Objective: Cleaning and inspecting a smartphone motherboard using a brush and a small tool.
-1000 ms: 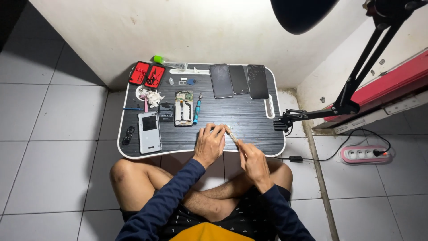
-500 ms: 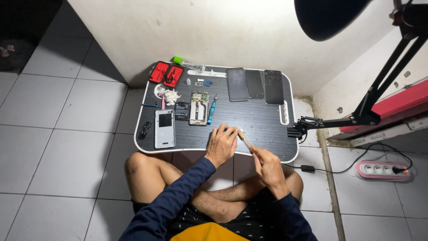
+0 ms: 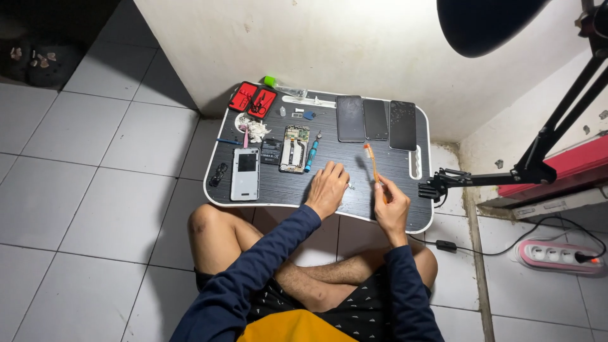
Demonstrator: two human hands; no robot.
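I sit cross-legged at a low black lap table (image 3: 278, 189). My right hand (image 3: 391, 207) grips an orange toothbrush (image 3: 372, 162) that points up and away over the table's right side. My left hand (image 3: 327, 189) rests palm down on the table near the front edge, fingers curled, beside a tiny pale part (image 3: 350, 186); whether it holds anything I cannot tell. An opened phone (image 3: 294, 149) with its circuit board bare lies at the centre, a blue screwdriver (image 3: 311, 155) beside it. A white phone back cover (image 3: 245, 173) lies at the left.
Three dark phones or screens (image 3: 376, 119) lie in a row at the back right. A red tool case (image 3: 253, 99) is open at the back left, with a white wad (image 3: 256, 130) below it. A black lamp arm (image 3: 481, 178) clamps to the table's right edge. A power strip (image 3: 555, 256) lies on the floor.
My hands have drawn apart. The right hand has lifted the toothbrush away to the right, and the left hand has settled flat on the table. The view has shifted.
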